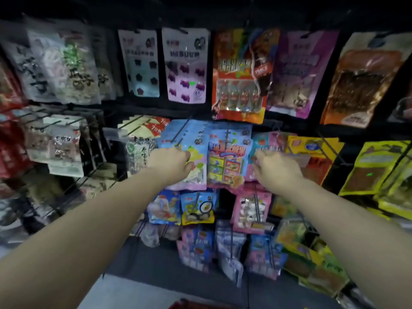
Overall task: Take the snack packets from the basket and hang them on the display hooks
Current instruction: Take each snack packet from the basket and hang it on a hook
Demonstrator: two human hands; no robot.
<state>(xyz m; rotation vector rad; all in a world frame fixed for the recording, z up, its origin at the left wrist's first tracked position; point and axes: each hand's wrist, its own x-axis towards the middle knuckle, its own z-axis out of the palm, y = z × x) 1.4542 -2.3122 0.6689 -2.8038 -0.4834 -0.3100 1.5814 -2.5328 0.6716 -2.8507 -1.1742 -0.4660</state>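
Note:
Both my arms reach forward to the middle row of the display rack. My left hand (170, 162) grips the light-blue and pink snack packet (196, 170) at the front of its hook (178, 136). My right hand (275, 167) has curled fingers on the pink packet (270, 142) hanging right of the blue cartoon packet (227, 159). Whether the right hand pinches that packet or only touches it is unclear. A red basket rim (194, 305) shows at the bottom edge.
Hooks full of packets surround my hands: purple and white packs (186, 65) above, orange pack (238, 74), yellow packs (376, 168) to the right, pink pack (252, 208) and blue packs (196, 208) below. Wire hooks (330, 148) jut toward me. Grey floor (156, 291) lies below.

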